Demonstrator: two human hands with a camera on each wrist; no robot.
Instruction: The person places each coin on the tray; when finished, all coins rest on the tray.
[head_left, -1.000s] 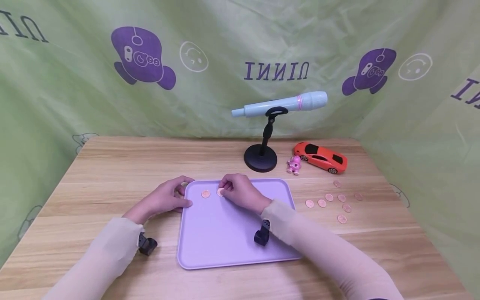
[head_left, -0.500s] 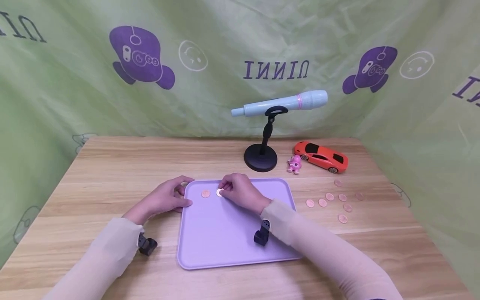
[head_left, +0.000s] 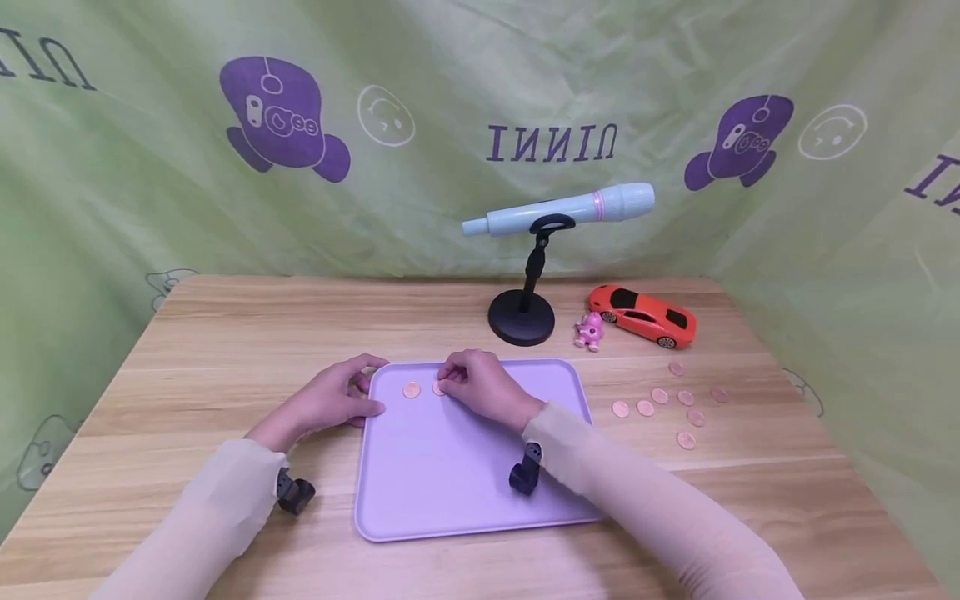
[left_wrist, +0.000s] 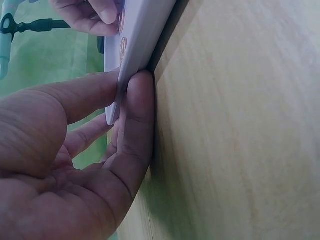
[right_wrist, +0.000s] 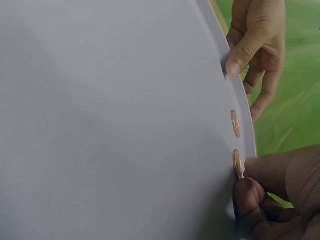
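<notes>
A shallow lavender tray (head_left: 450, 475) lies on the wooden table. My left hand (head_left: 330, 396) grips its far left corner. In the left wrist view, the thumb is at the rim while a finger (left_wrist: 140, 95) reaches under the edge. Over the tray's far side, my right hand (head_left: 483, 385) pinches a copper-coloured coin (head_left: 438, 388) between thumb and fingertips; those fingers partly cover it. Another coin (head_left: 412, 390) lies flat in the tray, just left of the pinched one. The right wrist view shows both coins in line along the tray's rim, the nearer coin (right_wrist: 237, 164) at the fingertips.
Several loose coins (head_left: 660, 397) are scattered on the table right of the tray. Behind the tray stands a light blue microphone (head_left: 558, 208) on a black stand (head_left: 521, 317). A pink bear figure (head_left: 589, 331) sits beside an orange toy car (head_left: 642, 316). Green printed cloth hangs behind.
Both hands hold nearly the same place. The coin at the right fingertips gleamed brightly half a second ago and now looks copper and more covered. The tray and the other coins stay put.
</notes>
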